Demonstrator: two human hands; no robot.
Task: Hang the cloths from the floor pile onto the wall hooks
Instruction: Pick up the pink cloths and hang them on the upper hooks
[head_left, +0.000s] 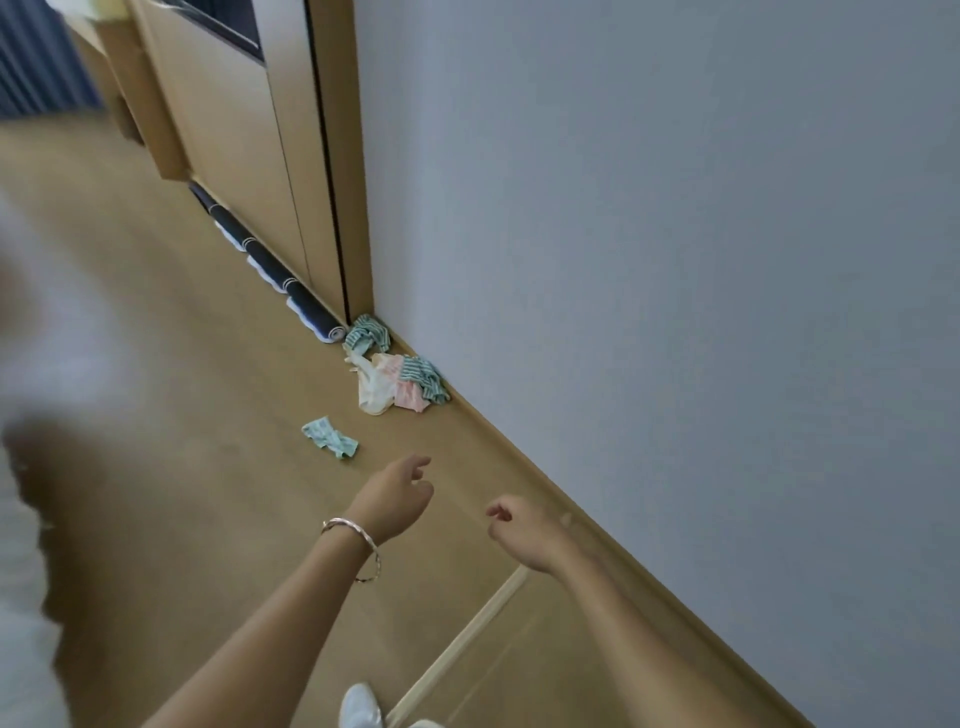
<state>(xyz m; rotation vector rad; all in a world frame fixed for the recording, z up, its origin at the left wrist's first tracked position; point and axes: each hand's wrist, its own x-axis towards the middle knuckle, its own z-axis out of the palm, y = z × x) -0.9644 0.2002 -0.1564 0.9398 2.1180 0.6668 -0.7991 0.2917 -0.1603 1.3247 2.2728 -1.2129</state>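
A pile of cloths (400, 382) lies on the wooden floor against the wall: green-striped, cream and pink pieces. Another green-striped cloth (366, 332) sits in the corner by the door frame. A small mint cloth (330, 437) lies apart on the floor, nearer to me. My left hand (397, 493), with a bangle on the wrist, reaches out with fingers loosely apart, holding nothing, short of the mint cloth. My right hand (519, 527) hovers near the skirting board, fingers curled, with nothing in it. No wall hooks are in view.
A pale grey wall (675, 260) fills the right side above a wooden skirting board (597, 525). A rolled dark mat (291, 291) lies along the base of a wooden door (249, 171). A blurred white shape (47, 364) covers the left edge. My white shoe (360, 705) shows below.
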